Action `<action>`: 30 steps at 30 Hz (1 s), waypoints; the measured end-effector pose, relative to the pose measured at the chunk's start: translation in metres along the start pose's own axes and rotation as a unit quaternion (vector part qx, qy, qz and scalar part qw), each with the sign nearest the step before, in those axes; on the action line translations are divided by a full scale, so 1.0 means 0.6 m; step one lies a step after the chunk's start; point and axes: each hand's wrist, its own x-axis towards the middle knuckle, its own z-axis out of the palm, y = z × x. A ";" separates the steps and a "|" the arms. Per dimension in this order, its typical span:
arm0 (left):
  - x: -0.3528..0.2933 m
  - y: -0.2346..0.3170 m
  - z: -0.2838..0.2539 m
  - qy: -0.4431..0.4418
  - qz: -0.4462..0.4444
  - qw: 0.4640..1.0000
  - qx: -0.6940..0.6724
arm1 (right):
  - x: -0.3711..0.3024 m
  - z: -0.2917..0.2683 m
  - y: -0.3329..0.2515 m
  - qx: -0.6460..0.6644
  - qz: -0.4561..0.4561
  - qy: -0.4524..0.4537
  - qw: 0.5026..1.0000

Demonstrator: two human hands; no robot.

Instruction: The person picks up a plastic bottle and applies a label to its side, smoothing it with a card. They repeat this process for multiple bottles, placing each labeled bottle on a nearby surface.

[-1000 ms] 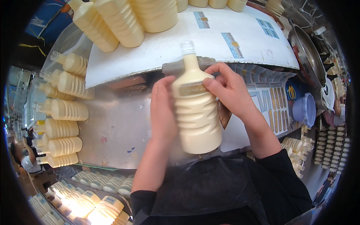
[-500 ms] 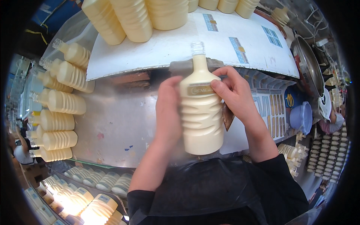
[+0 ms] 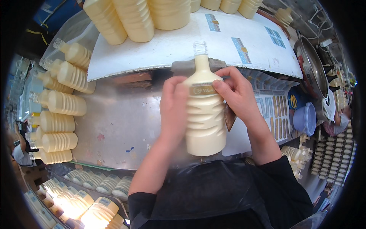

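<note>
A cream-coloured bottle [image 3: 206, 129] with a wavy ribbed body and a clear threaded neck lies in front of me, its neck pointing away and resting on a grey-brown pad [image 3: 182, 67]. Across its shoulder runs a gold label [image 3: 202, 89]. My right hand [image 3: 237, 91] grips the bottle's right shoulder, with the thumb on the label's right end and the fingers curled beyond the edge. Smeared by motion, my left hand [image 3: 173, 103] is at the bottle's left side by the label's other end; its fingers cannot be made out.
Several similar bottles [image 3: 63, 122] lie in a column at the left, and others [image 3: 169, 13] stand on the white board [image 3: 167, 49] ahead. Label sheets [image 3: 280, 110] lie at right beside a lavender tub [image 3: 305, 118] and a metal pan [image 3: 310, 68]. Crated bottles [image 3: 97, 208] are at lower left.
My left hand has shifted slightly inward, over the label's left end. The bottle and my right hand stay nearly as they were.
</note>
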 end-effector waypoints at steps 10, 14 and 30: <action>0.009 -0.007 0.003 -0.011 0.039 0.994 0.101 | -0.002 0.000 -0.008 -0.013 0.009 -0.001 1.000; 0.004 0.004 0.008 -0.006 -0.009 0.999 0.040 | -0.003 0.000 -0.010 0.002 -0.001 -0.006 1.000; 0.011 0.005 0.003 -0.017 -0.019 0.996 0.090 | 0.001 -0.003 -0.007 -0.001 -0.013 0.005 1.000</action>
